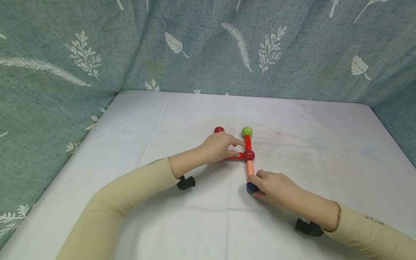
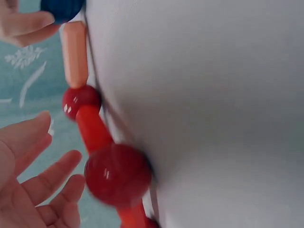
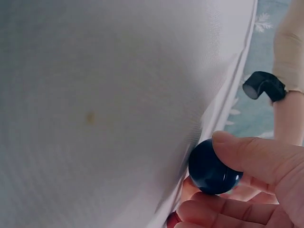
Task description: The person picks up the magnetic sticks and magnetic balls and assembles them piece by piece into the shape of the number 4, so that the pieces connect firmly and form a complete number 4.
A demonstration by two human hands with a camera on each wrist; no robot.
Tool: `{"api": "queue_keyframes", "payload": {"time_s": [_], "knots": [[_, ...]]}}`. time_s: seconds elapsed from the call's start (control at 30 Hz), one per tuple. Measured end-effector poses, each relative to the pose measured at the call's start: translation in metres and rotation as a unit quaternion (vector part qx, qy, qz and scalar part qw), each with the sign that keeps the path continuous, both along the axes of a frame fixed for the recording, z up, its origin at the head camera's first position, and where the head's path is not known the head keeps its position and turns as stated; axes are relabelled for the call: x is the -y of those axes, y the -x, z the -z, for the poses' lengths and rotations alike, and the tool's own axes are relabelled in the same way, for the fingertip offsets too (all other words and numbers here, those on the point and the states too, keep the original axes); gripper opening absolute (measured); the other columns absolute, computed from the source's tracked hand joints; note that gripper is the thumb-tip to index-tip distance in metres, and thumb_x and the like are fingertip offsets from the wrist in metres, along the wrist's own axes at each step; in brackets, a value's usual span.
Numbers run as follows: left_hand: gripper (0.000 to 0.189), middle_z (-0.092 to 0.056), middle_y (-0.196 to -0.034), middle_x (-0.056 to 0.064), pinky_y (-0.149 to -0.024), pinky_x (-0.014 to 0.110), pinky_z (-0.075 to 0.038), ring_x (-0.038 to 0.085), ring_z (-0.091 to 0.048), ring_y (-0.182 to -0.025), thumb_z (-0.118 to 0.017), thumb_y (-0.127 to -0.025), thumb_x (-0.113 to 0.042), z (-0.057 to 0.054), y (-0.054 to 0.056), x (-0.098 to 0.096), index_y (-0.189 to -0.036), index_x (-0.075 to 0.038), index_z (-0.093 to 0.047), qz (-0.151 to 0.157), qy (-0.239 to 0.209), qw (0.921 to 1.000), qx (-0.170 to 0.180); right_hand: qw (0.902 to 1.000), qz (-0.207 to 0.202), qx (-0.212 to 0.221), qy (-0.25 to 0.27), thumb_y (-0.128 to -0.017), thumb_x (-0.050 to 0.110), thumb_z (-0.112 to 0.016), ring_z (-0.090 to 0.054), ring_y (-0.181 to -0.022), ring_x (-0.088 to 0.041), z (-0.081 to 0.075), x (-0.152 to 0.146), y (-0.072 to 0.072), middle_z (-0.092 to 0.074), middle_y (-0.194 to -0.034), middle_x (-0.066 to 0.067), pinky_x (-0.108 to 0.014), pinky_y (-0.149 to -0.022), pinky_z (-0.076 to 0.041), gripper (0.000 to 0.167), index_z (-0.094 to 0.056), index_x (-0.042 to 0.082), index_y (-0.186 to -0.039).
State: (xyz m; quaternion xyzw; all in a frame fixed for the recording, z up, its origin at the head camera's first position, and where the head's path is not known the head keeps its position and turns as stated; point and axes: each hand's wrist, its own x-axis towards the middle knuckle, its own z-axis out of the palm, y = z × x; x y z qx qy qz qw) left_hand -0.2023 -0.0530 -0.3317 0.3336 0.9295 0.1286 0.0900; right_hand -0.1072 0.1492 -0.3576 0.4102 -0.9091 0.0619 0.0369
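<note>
My right hand [image 1: 276, 187] pinches a dark blue ball [image 3: 211, 164] between thumb and fingers. A peach rod [image 1: 250, 169] runs from that ball to a red ball [image 1: 249, 155] in the middle. From there one red rod [image 1: 248, 143] reaches a green ball [image 1: 247, 131], and another red rod [image 1: 238, 156] goes left beneath my left hand [image 1: 218, 147]. That hand has its fingers spread beside a larger-looking red ball [image 2: 118, 175] in the left wrist view, holding nothing. One more red ball [image 1: 219, 129] shows just behind it; what joins it is hidden.
A white cloth [image 1: 182, 231] covers the table, with light creases. Blue-green leaf-patterned fabric [image 1: 201, 47] hangs behind and at both sides. Each wrist carries a black camera, such as the one at the left cuff [image 1: 186, 183].
</note>
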Motion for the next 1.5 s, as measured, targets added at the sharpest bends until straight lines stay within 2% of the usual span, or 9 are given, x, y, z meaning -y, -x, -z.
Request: {"api": "queue_keyframes", "payload": {"time_s": [0.13,0.23,0.37,0.5,0.63,1.0,1.27,1.5], "knots": [[0.043,-0.066,-0.108,-0.003,-0.068,0.019,-0.044,0.010,-0.058,-0.092,-0.065,-0.084,-0.032,0.009,0.002,-0.015,-0.126,-0.026,-0.057,0.025,0.016,0.9992,0.024,0.9999,-0.002,-0.005,0.009,-0.070,0.021,-0.079,-0.039,-0.052,-0.005,0.002,0.000,0.001,-0.048,-0.069,0.003,-0.018,-0.046,-0.036,0.030,-0.057,0.013,-0.091],[0.043,-0.064,-0.112,-0.003,-0.063,0.018,-0.041,0.010,-0.056,-0.091,-0.065,-0.084,-0.032,0.014,0.004,-0.021,-0.126,-0.027,-0.057,0.023,0.022,0.9987,0.040,0.9999,-0.003,-0.004,0.012,-0.070,0.021,-0.078,-0.039,-0.052,-0.005,0.002,0.000,0.001,-0.048,-0.069,0.004,-0.018,-0.045,-0.036,0.030,-0.057,0.013,-0.090],[0.038,-0.065,-0.112,-0.004,-0.060,0.016,-0.040,0.009,-0.057,-0.087,-0.064,-0.085,-0.030,0.017,0.006,-0.027,-0.122,-0.028,-0.060,0.010,0.015,0.9989,0.043,0.9999,-0.002,-0.008,0.015,-0.070,0.021,-0.079,-0.039,-0.051,-0.005,0.003,0.000,0.001,-0.048,-0.068,0.004,-0.018,-0.045,-0.036,0.030,-0.058,0.013,-0.090],[0.036,-0.067,-0.105,-0.004,-0.062,0.016,-0.041,0.008,-0.056,-0.083,-0.064,-0.085,-0.028,0.017,0.009,-0.029,-0.121,-0.027,-0.061,0.006,0.012,0.9991,0.040,0.9998,-0.003,-0.016,0.013,-0.069,0.019,-0.079,-0.039,-0.051,-0.005,0.003,-0.001,0.000,-0.048,-0.067,0.003,-0.018,-0.045,-0.036,0.031,-0.057,0.012,-0.089],[0.037,-0.066,-0.101,-0.004,-0.062,0.016,-0.042,0.008,-0.056,-0.084,-0.065,-0.085,-0.029,0.017,0.011,-0.030,-0.122,-0.027,-0.060,0.002,0.014,0.9985,0.053,0.9998,-0.005,-0.017,0.009,-0.069,0.019,-0.079,-0.039,-0.051,-0.005,0.002,-0.002,-0.001,-0.048,-0.067,0.003,-0.018,-0.045,-0.036,0.031,-0.056,0.012,-0.088],[0.038,-0.065,-0.106,-0.004,-0.067,0.017,-0.043,0.008,-0.056,-0.091,-0.064,-0.085,-0.030,0.019,0.018,-0.027,-0.123,-0.026,-0.060,-0.004,-0.002,0.9964,0.084,0.9997,0.009,-0.023,0.005,-0.069,0.018,-0.079,-0.039,-0.050,-0.006,0.002,-0.006,0.000,-0.047,-0.067,0.003,-0.019,-0.043,-0.035,0.032,-0.057,0.010,-0.091],[0.037,-0.066,-0.106,-0.005,-0.070,0.018,-0.043,0.008,-0.057,-0.093,-0.064,-0.085,-0.030,0.018,0.018,-0.027,-0.122,-0.026,-0.060,-0.004,0.004,0.9964,0.084,0.9996,0.006,-0.026,-0.007,-0.069,0.018,-0.080,-0.038,-0.049,-0.007,0.002,-0.003,0.002,-0.046,-0.065,0.002,-0.018,-0.043,-0.034,0.033,-0.056,0.010,-0.090],[0.038,-0.066,-0.104,-0.005,-0.070,0.019,-0.043,0.008,-0.056,-0.094,-0.064,-0.085,-0.029,0.019,0.017,-0.027,-0.122,-0.025,-0.060,-0.005,0.001,0.9964,0.085,0.9998,0.011,-0.005,-0.013,-0.070,0.020,-0.079,-0.039,-0.048,-0.007,0.000,-0.001,0.003,-0.048,-0.065,0.003,-0.019,-0.043,-0.034,0.033,-0.055,0.012,-0.091]]}}
